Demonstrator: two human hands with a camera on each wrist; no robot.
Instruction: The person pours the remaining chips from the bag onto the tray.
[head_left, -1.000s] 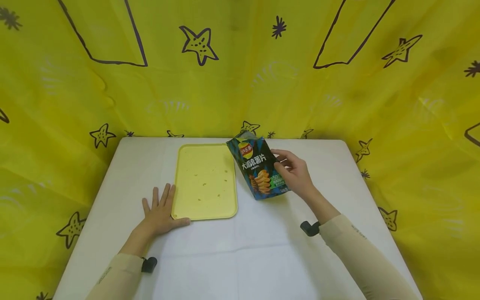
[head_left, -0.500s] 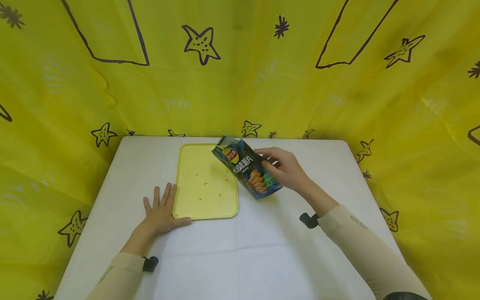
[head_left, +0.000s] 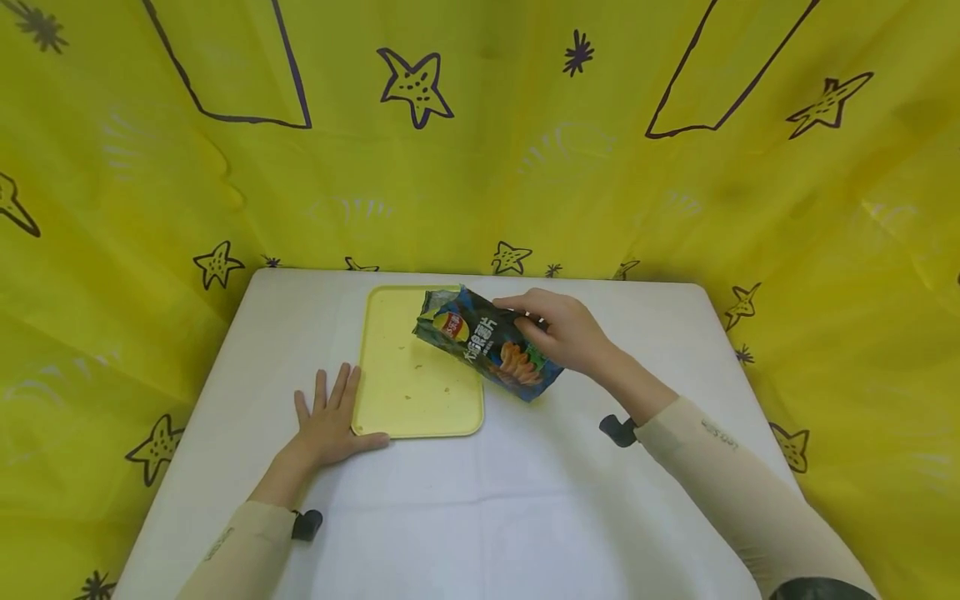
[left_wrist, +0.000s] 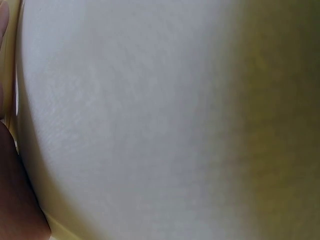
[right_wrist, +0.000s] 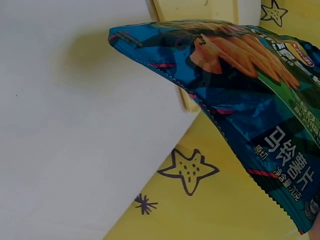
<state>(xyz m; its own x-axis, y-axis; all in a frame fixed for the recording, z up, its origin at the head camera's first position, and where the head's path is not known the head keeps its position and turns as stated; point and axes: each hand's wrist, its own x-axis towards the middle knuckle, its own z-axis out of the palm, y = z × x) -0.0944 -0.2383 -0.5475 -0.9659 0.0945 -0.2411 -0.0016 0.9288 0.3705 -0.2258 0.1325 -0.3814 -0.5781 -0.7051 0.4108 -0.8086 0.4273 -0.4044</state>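
My right hand (head_left: 566,333) holds a dark blue chip bag (head_left: 491,346) by its right edge, thumb and fingers pinching it. The bag tilts with its upper end down to the left, over the right part of a yellow tray (head_left: 390,421). Small crumbs lie on the tray. In the right wrist view the chip bag (right_wrist: 235,95) shows its blue lower end and a picture of chips. My left hand (head_left: 326,429) rests at the tray's lower left corner, fingers spread and straight. Only a sliver of the left hand (left_wrist: 17,200) shows in the left wrist view.
The tray lies on a white-covered table (head_left: 450,533). Behind and to both sides hangs a yellow curtain (head_left: 480,167) with dark star drawings.
The bag has tipped further to the left and lower over the tray, my right hand moving left and turning with it. My left hand keeps its place at the tray's corner.
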